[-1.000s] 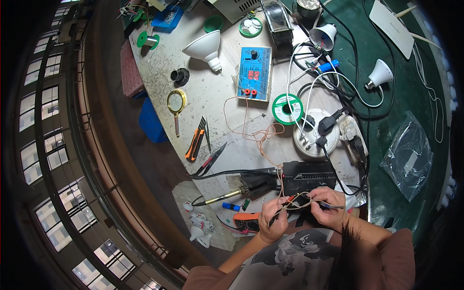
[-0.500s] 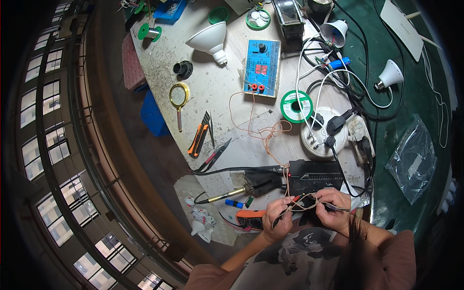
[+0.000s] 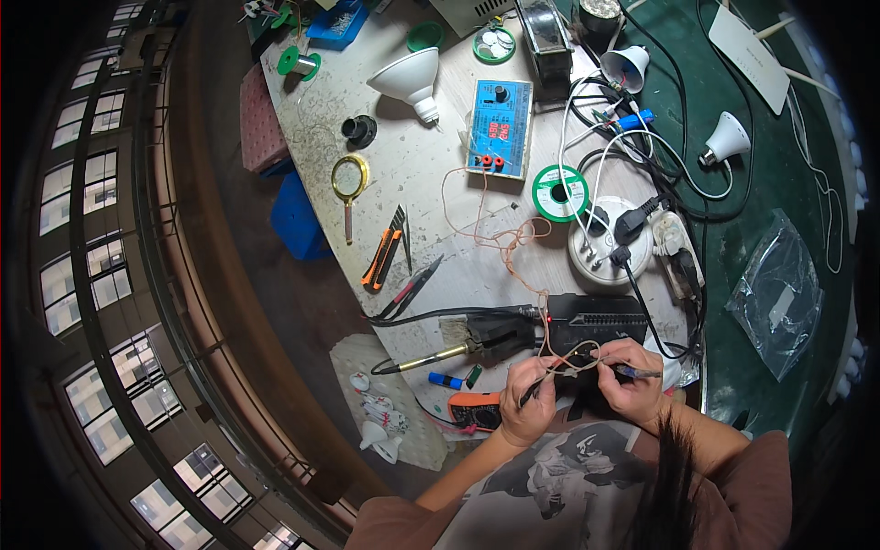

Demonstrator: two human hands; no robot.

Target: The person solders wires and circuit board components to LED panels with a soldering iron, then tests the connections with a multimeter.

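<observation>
My left hand (image 3: 528, 401) is closed in a pinch on a thin dark stick, whose lower end shows beside the fingers. My right hand (image 3: 632, 378) grips a dark pen-like stick (image 3: 635, 371) that sticks out to the right past its fingers. Beige wire (image 3: 579, 348) loops between the two hands. Thin orange wires (image 3: 515, 268) run down to the hands from a blue box with a red digital display (image 3: 498, 131). Close to my left wrist lies an orange multimeter (image 3: 475, 412). What the fingertips meet is too small to make out.
Beyond the hands are a soldering iron (image 3: 429, 358), a black device (image 3: 596, 316) and a blue cylindrical cell (image 3: 445, 380). Farther off lie a cutter knife (image 3: 383, 247), tweezers, a magnifier (image 3: 349, 177), a solder spool (image 3: 560, 193), a round power strip (image 3: 610, 266), tangled cables and lamp bulbs.
The whole view has shifted slightly. Both hands sit a little higher in the picture and keep their grips, with the wire loop between them slightly altered.
</observation>
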